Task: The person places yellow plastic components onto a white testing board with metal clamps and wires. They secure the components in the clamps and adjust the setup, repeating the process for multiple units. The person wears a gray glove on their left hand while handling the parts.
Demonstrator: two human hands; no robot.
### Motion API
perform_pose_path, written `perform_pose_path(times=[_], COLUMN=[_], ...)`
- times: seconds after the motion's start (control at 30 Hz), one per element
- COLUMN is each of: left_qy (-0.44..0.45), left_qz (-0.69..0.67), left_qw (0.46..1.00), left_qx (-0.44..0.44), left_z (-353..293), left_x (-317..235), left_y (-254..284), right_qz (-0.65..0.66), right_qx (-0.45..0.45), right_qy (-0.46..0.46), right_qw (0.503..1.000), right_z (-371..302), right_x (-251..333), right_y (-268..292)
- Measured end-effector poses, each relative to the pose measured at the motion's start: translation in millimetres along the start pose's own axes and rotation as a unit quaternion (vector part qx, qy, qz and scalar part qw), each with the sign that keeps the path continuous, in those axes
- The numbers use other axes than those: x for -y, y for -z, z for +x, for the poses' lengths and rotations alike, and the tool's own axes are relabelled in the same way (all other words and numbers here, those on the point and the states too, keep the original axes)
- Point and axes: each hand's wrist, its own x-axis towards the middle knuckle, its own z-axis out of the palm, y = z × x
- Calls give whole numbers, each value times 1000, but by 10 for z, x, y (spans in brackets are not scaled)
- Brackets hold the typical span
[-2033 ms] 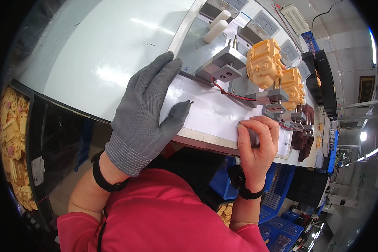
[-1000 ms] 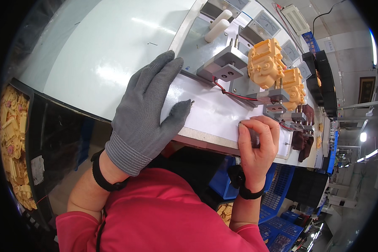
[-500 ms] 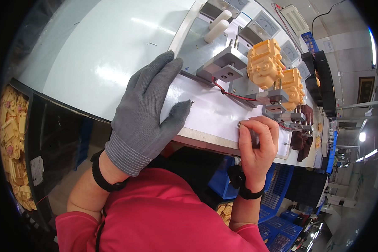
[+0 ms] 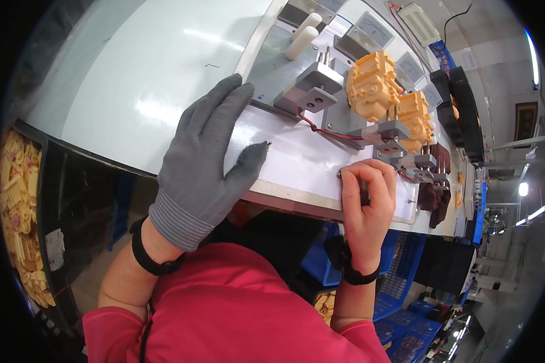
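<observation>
My left hand (image 4: 206,151), in a grey knitted glove, lies with its fingers stretched out along the left edge of the test fixture (image 4: 272,78). Its thumb tip is beside a small metal stud (image 4: 269,144) on the white front strip (image 4: 303,169). Bare and closed, my right hand (image 4: 369,196) pinches at another small metal stud (image 4: 340,174) farther right on the strip; the fingers hide most of it. Beyond the hands, a yellow moulded plastic housing (image 4: 372,88) sits raised on the fixture, with a second yellow housing (image 4: 415,121) behind it to the right.
Grey blocks with metal pins (image 4: 315,85) and red-black wires (image 4: 330,132) stand before the housings. Two white posts (image 4: 301,43) and analog meters (image 4: 369,33) are farther back. A black bin (image 4: 45,181) of yellow parts is at left; blue crates (image 4: 399,272) are below right.
The whole view has shifted slightly, moving the fixture and hands a little left and up in the picture. Both hands keep nearly the same pose and place on the fixture.
</observation>
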Motion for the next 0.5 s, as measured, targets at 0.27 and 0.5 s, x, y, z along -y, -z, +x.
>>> perform_pose_path(times=[0.27,0.5], left_qy=[10,-56], left_qz=[5,107], left_qw=[1000,989], left_qx=[3,-86], left_z=[13,-64], left_x=[-17,-171], left_y=[-4,28], right_qz=[47,-37], right_qx=[-43,-119], right_qy=[31,-11], right_qw=[997,992], right_z=[-16,-149], right_x=[-27,-348], right_y=[137,492])
